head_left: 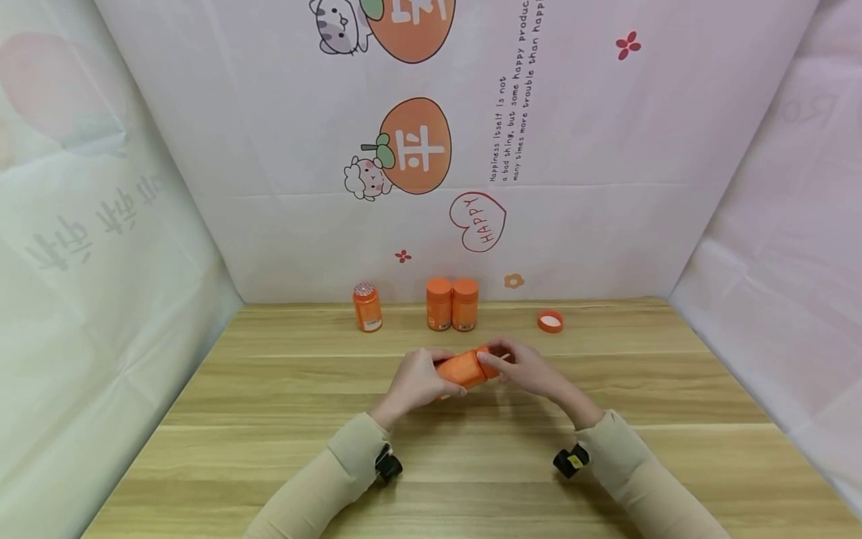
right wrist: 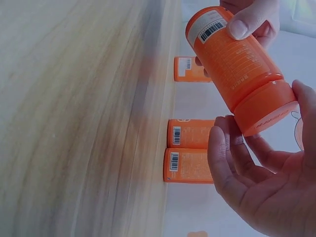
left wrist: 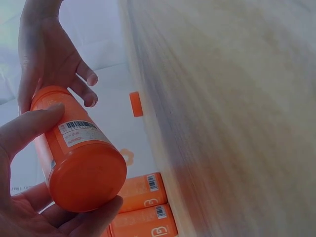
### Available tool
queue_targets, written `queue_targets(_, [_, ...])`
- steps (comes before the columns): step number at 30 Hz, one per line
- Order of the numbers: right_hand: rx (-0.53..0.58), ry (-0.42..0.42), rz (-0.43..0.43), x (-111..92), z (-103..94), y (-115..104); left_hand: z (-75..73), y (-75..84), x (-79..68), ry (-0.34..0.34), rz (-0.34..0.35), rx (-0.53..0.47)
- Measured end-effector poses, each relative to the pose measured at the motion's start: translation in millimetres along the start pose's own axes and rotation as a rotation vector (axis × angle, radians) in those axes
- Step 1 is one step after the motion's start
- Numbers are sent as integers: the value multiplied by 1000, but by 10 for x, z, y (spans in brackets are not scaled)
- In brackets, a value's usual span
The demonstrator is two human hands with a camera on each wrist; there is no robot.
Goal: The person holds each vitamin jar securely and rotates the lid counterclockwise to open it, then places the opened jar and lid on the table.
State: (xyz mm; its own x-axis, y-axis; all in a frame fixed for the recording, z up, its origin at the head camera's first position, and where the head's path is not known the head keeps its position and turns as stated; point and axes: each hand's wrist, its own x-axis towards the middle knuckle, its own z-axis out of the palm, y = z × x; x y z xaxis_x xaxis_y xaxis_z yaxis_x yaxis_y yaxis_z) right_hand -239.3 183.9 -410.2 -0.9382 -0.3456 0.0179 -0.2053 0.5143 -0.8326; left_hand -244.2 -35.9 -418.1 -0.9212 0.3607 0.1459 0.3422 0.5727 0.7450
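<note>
An orange plastic bottle point(head_left: 461, 370) is held tilted above the table, its base toward the left and its screw cap point(right wrist: 265, 106) toward the right. My left hand point(head_left: 419, 379) grips the bottle's body, thumb lying along its side by a white barcode label point(left wrist: 84, 132). Around the cap curl the thumb and fingers of my right hand point(head_left: 525, 367), thumb on one side, fingertips at the opposite edge. The cap sits on the bottle, with a thin seam line below it.
Two capped orange bottles point(head_left: 439, 305) stand side by side near the back wall. Left of them is an orange bottle point(head_left: 367, 308) without its cap, a patterned pale seal on top. A loose orange cap point(head_left: 550, 322) lies upturned at the back right of the wooden table point(head_left: 269, 419).
</note>
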Motion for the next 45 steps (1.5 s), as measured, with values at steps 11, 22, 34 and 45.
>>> queue_targets(11, [51, -36, -54, -23, -35, -7, -7, 7, 5, -3, -20, -17])
queue_targets(22, [30, -43, -124, -16, -51, 30, -9, -5, 13, 1, -14, -10])
queue_targets(34, [-16, -39, -185, -50, -104, 26, -13, -10, 12, -3, -10, -7])
queue_targets(45, [83, -90, -264, -44, -128, 31, 3, -20, 23, -9, 0, -9])
